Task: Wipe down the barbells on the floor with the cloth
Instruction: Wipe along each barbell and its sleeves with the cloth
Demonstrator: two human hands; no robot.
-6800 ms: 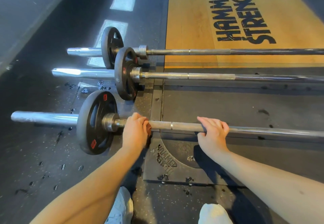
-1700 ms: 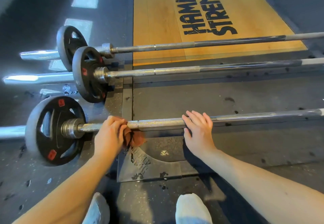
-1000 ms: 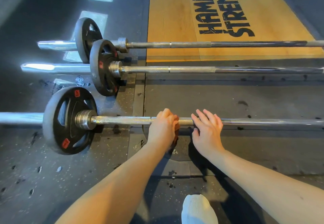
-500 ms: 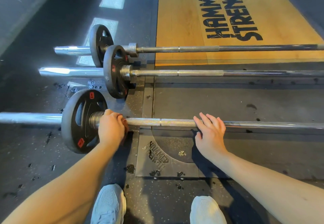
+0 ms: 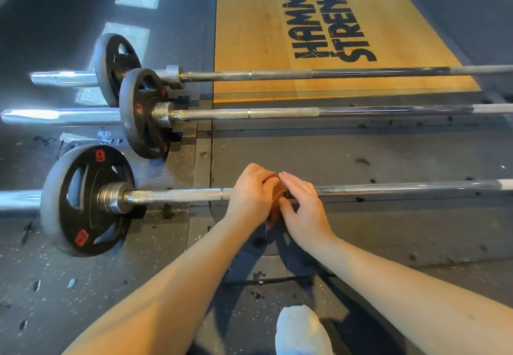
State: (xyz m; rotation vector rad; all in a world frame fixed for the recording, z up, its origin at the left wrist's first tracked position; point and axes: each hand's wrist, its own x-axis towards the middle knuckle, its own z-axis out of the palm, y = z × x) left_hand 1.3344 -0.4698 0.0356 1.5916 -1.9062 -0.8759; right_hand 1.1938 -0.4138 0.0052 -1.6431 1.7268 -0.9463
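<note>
Cloth (image 5: 274, 212) gripped round nearest barbell (image 5: 177, 195) by left hand (image 5: 249, 191); right hand (image 5: 303, 210) rests flat.

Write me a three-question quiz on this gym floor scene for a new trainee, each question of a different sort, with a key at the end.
1. The left hand holds the cloth round which bar?
A. the nearest barbell
B. the middle barbell
C. the farthest barbell

2. True or false: the right hand rests on the middle barbell.

3. Fill in the number: ____ black weight plates are in view.

Key: 1 A; 2 false, it rests on the nearest barbell, right beside the cloth; 3 three, one on each bar.
</note>
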